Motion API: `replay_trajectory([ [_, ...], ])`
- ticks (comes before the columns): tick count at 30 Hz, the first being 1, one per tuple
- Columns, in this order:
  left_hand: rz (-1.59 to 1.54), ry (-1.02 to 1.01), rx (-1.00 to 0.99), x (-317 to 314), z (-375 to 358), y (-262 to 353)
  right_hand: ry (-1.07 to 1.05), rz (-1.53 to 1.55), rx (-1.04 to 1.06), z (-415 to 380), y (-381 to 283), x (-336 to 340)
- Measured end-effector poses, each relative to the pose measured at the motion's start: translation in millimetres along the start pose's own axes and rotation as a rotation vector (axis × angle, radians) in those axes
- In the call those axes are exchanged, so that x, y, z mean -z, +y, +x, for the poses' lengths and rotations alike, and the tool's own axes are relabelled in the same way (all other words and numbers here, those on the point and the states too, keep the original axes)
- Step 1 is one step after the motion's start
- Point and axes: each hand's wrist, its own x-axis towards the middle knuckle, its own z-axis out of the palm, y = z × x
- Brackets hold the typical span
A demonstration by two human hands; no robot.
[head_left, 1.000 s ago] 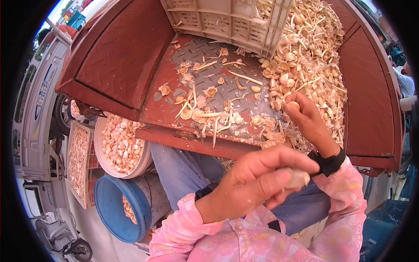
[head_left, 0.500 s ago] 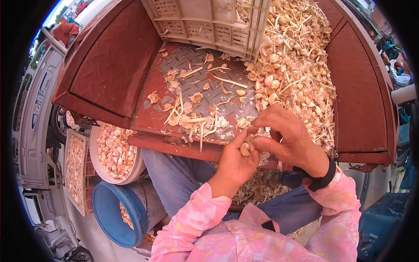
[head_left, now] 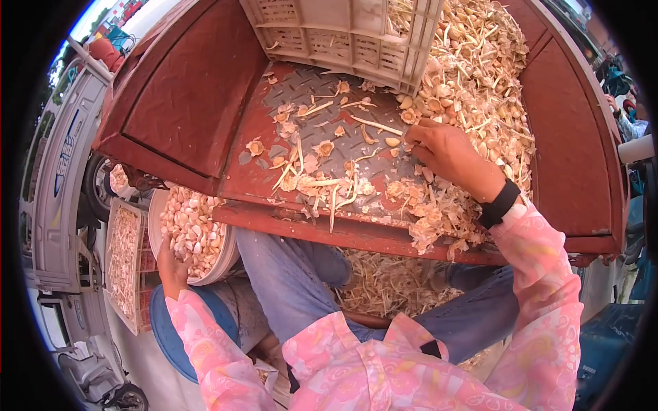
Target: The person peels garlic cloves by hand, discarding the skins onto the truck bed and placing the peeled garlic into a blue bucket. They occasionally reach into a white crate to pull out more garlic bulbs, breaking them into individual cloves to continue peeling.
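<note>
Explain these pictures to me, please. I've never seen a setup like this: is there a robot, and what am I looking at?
There is no robot here, just a person using bare hands. One head-worn camera takes every picture, looking forward and down. On a red metal bed lie a big heap of garlic, loose stems and papery skins, with a pale plastic crate behind. The right hand reaches to the heap's near edge. The left hand is at a white bucket of cloves, above a blue bucket in the view. Whether either hand holds anything, I can't tell.
</note>
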Motion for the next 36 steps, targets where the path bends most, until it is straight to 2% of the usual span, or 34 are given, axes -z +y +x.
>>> replay_trajectory([
  [1,0.031,-0.12,-0.19,9.9,19.1,-11.2,0.006,0.211,-0.107,-2.3,-4.2,4.4],
  [2,0.062,-0.133,-0.33,20.3,35.3,-24.1,0.014,0.42,-0.216,-4.7,-7.1,7.5],
  [4,0.124,-0.155,-0.607,-18.8,-22.6,-14.5,-0.004,0.793,-0.29,-11.0,-4.4,2.1],
  [5,0.094,-0.285,-0.575,-44.4,-66.1,-7.8,-0.014,0.981,-0.324,-13.8,-4.8,0.3],
  [8,0.097,-0.772,-0.409,-124.4,-176.5,-8.7,-0.002,1.103,-0.349,-22.0,-29.4,0.7],
  [9,0.109,-0.953,-0.316,-149.4,-196.8,-17.7,0.022,1.086,-0.256,-24.8,-35.4,-3.8],
  [10,0.09,-1.052,-0.14,-172.0,-213.7,-28.2,0.057,1.007,-0.24,-28.4,-45.5,-5.8],
  [12,-0.033,-1.231,0.003,-208.0,-228.9,-54.2,0.134,0.845,-0.218,-37.8,-62.7,-6.0],
  [13,-0.13,-1.224,0.021,-221.0,-233.3,-66.1,0.137,0.729,-0.22,-42.4,-65.6,-1.7],
  [17,-0.188,-1.203,0.016,-234.2,-239.1,-76.1,0.058,1.231,-0.365,-54.6,-57.1,8.3],
  [20,-0.136,-1.26,0.001,-239.5,-241.2,-69.7,0.031,1.365,-0.403,-63.5,-41.2,5.2],
  [25,-0.028,-1.29,-0.062,-252.2,-253.4,-55.9,0.107,1.7,-0.517,-71.7,-30.9,13.0],
  [27,0.042,-1.287,-0.11,-258.3,-250.3,-55.4,0.088,1.51,-0.506,-75.0,-24.0,20.6],
  [28,0.17,-1.231,-0.262,-264.0,-241.0,-54.7,0.076,1.415,-0.492,-75.1,-20.6,22.9],
  [30,0.423,-1.093,-0.564,-278.9,-216.8,-52.7,-0.082,0.829,-0.369,-77.6,-16.3,22.7],
  [32,0.64,-0.924,-0.958,-296.2,-196.0,-51.9,-0.25,0.287,-0.255,-81.7,-18.9,24.3],
  [33,0.742,-0.825,-1.148,-303.4,-188.7,-53.2,-0.193,0.287,-0.215,-84.2,-25.2,23.3],
  [36,0.884,-0.736,-1.309,-320.9,-186.2,-65.8,-0.016,0.217,-0.14,-83.3,-20.9,16.7],
])
